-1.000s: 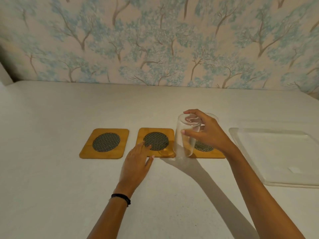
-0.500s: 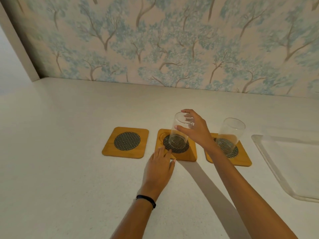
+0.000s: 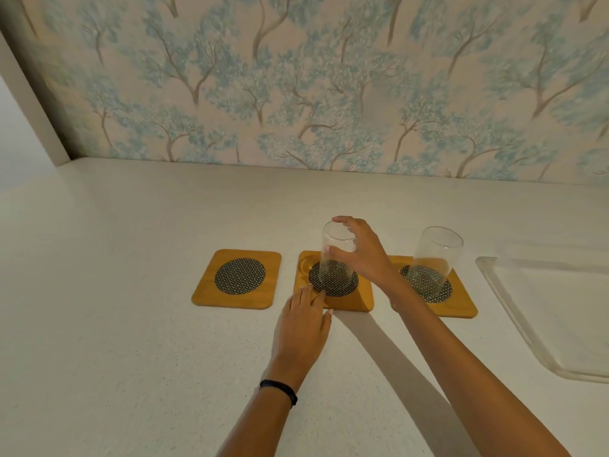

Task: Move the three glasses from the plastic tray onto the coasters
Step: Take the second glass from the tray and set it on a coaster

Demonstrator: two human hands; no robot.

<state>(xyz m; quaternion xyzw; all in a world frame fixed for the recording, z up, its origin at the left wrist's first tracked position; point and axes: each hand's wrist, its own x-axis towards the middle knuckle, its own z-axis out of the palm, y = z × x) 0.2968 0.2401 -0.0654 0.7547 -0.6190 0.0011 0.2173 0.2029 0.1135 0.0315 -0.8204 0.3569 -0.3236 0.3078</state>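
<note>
Three wooden coasters with dark mesh centres lie in a row on the white counter. The left coaster (image 3: 236, 278) is bare. A clear glass (image 3: 333, 262) stands upright on the middle coaster (image 3: 349, 300), and my right hand (image 3: 361, 253) grips it around the rim from above. My left hand (image 3: 303, 328) lies flat, fingers spread, with its fingertips on the middle coaster's front left corner. A second clear glass (image 3: 433, 262) stands alone on the right coaster (image 3: 461, 306). The clear plastic tray (image 3: 501, 291) lies at the far right; the part in view holds nothing.
A wall with blue tree-patterned wallpaper (image 3: 313, 87) runs along the back of the counter. A white wall corner (image 3: 29, 127) stands at the far left. My right forearm crosses the counter in front of the right coaster.
My right hand carried the glass leftward from near the right coaster and set it down on the middle coaster. My view shifted left, so the tray slid toward the right edge.
</note>
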